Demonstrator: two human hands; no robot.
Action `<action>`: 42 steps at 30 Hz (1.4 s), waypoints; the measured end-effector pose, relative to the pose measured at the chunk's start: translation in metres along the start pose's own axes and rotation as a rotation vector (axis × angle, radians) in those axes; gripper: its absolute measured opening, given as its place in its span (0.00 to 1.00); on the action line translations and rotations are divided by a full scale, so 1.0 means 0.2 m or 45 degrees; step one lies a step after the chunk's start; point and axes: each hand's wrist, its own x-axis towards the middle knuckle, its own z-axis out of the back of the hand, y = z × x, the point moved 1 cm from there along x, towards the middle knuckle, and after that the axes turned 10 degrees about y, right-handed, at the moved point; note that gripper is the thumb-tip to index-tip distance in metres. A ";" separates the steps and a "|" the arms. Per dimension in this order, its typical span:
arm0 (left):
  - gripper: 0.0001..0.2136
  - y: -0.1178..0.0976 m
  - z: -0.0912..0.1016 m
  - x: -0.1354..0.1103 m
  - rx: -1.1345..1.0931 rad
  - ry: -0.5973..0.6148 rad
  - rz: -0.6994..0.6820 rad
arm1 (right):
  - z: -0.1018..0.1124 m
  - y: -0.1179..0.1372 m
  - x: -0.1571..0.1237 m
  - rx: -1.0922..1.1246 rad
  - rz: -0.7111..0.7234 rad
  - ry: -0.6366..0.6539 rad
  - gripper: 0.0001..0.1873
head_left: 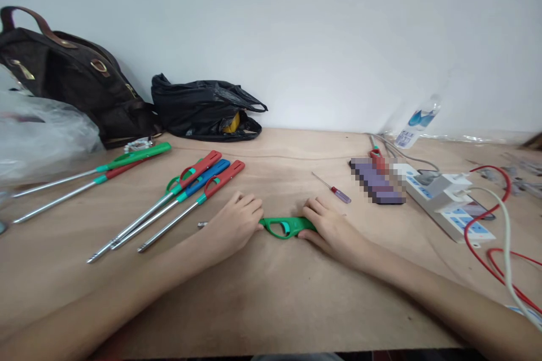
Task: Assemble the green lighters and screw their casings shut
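A long-necked gas lighter (pixel 292 227) with a green handle lies crosswise between my two hands, low over the wooden table. My left hand (pixel 242 219) is closed round its neck end; the metal tip shows past the wrist at left. The handle's rear end is gripped by my right hand (pixel 328 227), fingers on top and thumb below. The teal trigger shows in the loop between them. Just beyond my right hand lies a small screwdriver (pixel 340 194) with a purple-red handle. Left of my left hand rest red lighters (pixel 223 176) and a blue lighter (pixel 215 172), overlapping.
Farther left lie a green lighter (pixel 146 153) and a red one. A black plastic bag (pixel 199 110), a dark backpack (pixel 84 79) and a clear bag (pixel 46 132) stand behind. On the right are a phone (pixel 375 180), a power strip (pixel 461 223), a red cable (pixel 470 242) and a tilted bottle (pixel 419 121).
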 end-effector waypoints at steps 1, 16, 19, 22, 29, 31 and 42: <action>0.07 0.00 0.01 0.00 -0.079 0.033 0.033 | 0.02 0.00 0.00 0.105 -0.025 0.031 0.06; 0.04 0.00 0.09 -0.03 -0.591 -0.221 0.032 | 0.07 0.04 -0.02 -0.094 -0.023 0.082 0.10; 0.04 0.00 0.12 -0.04 -0.670 -0.220 0.056 | 0.07 0.04 -0.03 -0.151 0.115 -0.067 0.12; 0.05 0.00 0.15 -0.04 -0.693 -0.137 0.044 | 0.05 0.03 -0.03 -0.179 0.194 -0.177 0.14; 0.13 -0.01 0.10 -0.04 -0.309 -0.295 -0.079 | 0.03 0.07 -0.02 -0.287 0.194 -0.174 0.09; 0.15 -0.04 0.08 -0.02 -0.175 -0.392 -0.104 | 0.04 0.10 0.00 -0.340 0.169 -0.091 0.07; 0.17 -0.10 0.12 0.02 0.091 -0.494 -0.140 | 0.04 0.19 0.10 -0.382 0.054 0.121 0.06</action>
